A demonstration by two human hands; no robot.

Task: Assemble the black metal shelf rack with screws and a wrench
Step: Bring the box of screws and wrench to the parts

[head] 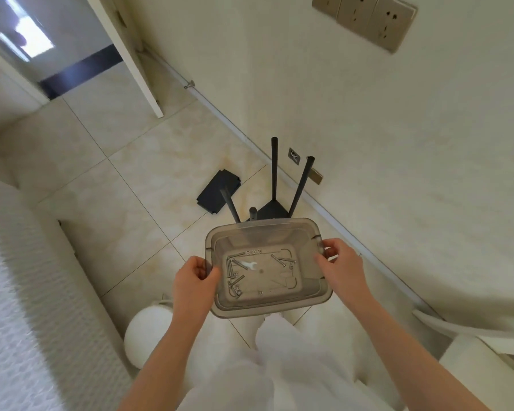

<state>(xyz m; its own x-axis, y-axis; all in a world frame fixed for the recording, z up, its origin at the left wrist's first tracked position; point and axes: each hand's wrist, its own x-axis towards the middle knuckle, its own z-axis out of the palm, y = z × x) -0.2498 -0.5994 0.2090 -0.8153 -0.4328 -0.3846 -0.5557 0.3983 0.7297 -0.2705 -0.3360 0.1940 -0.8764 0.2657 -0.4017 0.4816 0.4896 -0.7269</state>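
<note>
I hold a clear grey plastic bin (261, 229) in front of me, above the floor. My left hand (195, 280) grips its left rim and my right hand (343, 266) grips its right rim. Inside lie several screws (233, 266), a few washers and a small silver wrench (250, 265). Beyond the bin, the black rack (275, 207) stands upside down on the tiled floor, its black legs (274, 170) pointing up. A loose black shelf panel (218, 192) lies flat to its left.
A white wall with a baseboard runs along the right, with sockets (365, 17) high up. An open white door (125, 54) is at the back left. A white round object (147, 333) and white furniture sit at my left.
</note>
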